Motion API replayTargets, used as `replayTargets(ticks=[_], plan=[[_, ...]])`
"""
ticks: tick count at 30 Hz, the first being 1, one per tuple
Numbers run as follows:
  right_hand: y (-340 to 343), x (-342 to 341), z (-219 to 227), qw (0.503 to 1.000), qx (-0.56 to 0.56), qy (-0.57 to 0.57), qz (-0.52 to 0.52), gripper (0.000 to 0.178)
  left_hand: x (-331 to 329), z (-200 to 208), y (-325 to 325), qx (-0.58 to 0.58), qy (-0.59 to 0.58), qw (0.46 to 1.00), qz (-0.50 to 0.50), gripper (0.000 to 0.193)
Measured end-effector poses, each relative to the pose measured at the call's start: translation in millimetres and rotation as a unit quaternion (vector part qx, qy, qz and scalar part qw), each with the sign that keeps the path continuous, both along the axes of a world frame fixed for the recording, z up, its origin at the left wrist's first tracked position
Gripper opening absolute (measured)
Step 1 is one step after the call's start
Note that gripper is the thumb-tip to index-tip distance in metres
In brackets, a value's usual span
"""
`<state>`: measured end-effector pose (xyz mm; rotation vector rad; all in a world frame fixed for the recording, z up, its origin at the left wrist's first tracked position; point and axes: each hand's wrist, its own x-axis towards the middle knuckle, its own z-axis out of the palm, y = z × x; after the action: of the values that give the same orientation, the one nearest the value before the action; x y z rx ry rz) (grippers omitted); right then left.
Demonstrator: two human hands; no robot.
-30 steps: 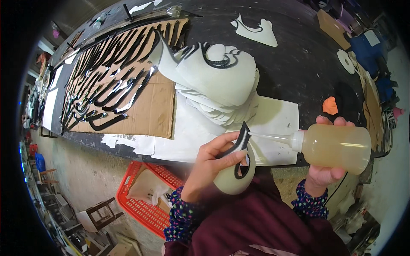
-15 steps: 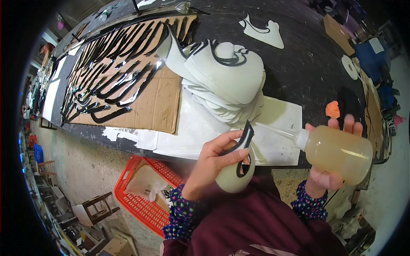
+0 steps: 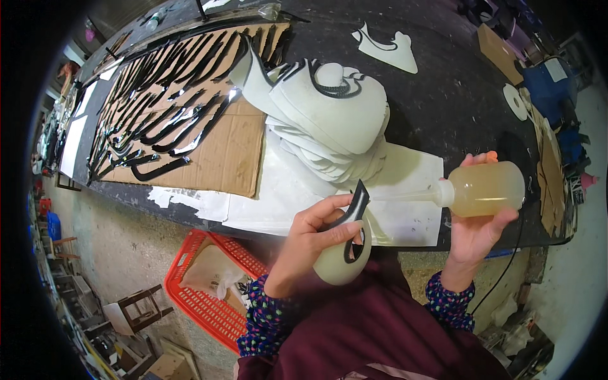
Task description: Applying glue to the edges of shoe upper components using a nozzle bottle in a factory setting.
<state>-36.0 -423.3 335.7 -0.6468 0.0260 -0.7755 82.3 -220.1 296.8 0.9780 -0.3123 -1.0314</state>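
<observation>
My left hand [image 3: 310, 237] pinches a pale, curved shoe-upper piece [image 3: 335, 266] with a black strip [image 3: 358, 206] along its cut edge; the strip's pointed end sticks up past my fingers. My right hand [image 3: 472, 237] is wrapped round a clear squeeze bottle [image 3: 491, 190] of cloudy amber liquid, tipped on its side. Its long thin nozzle [image 3: 405, 196] points left, the tip beside the strip's upper end. Whether they touch I cannot tell. Just beyond my left hand rises a fanned stack of white pieces [image 3: 354, 126] with black-edged curves.
Several glossy black strips [image 3: 202, 130] lie on a cardboard sheet [image 3: 237, 152] at the left. White paper [image 3: 405, 234] is under the stack. A single white piece [image 3: 389, 50] and a white disc [image 3: 515, 102] lie farther off. A red plastic basket [image 3: 212, 315] stands below the table's edge.
The bottle has turned from a slant to nearly level and shifted up and left. My right hand has moved up with it, now overlapping the orange lump. My left hand keeps its pinch.
</observation>
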Motion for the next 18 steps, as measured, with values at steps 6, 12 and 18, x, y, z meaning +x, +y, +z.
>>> replayTargets(ticks=[6, 12, 18], plan=[[15.8, -6.4, 2.1, 0.960, -0.238, 0.115, -0.094, 0.088, -1.0, 2.0, 1.2, 0.007, -0.002, 1.000, 0.002, 0.035], [16.4, -1.3, 1.4, 0.915, -0.395, -0.014, -0.081, 0.089, -1.1, 2.5, 4.6, 0.010, -0.001, 1.000, 0.006, 0.036], [12.0, 1.4, 3.4, 0.896, -0.441, -0.055, -0.025, 0.091, -0.3, 3.6, 7.0, 0.000, -0.015, 1.000, 0.001, 0.036]])
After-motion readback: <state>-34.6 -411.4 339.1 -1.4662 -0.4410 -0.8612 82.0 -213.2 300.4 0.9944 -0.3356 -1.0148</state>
